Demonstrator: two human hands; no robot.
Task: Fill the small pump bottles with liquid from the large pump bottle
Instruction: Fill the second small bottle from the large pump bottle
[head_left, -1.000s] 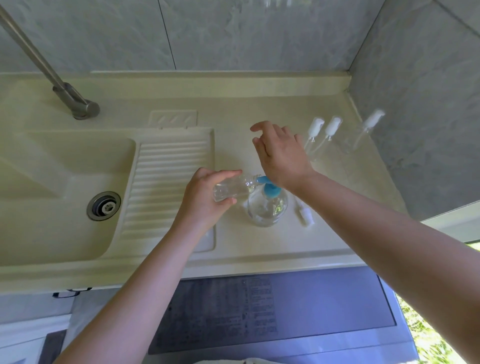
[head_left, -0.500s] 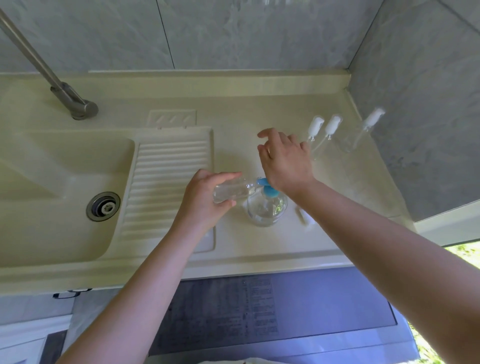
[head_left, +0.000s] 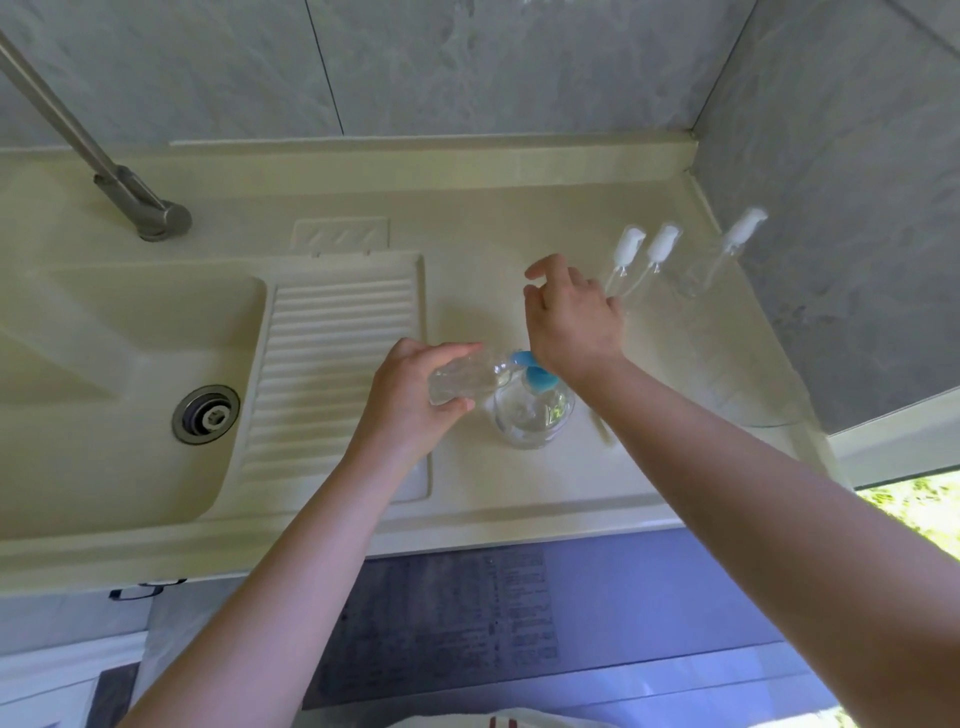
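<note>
Left hand (head_left: 410, 400) gripping small clear bottle (head_left: 462, 376) sideways at large clear blue-pump bottle (head_left: 535, 410); right hand (head_left: 571, 322) pressing pump.

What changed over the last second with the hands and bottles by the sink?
The right hand came down onto the large bottle's blue pump. The left hand still holds the small bottle at the spout. The three capped bottles at the back stayed put.

Clear plastic large pump bottle (head_left: 535, 418), brushed metal faucet (head_left: 150, 210), glossy ribbed sink (head_left: 332, 374).
</note>
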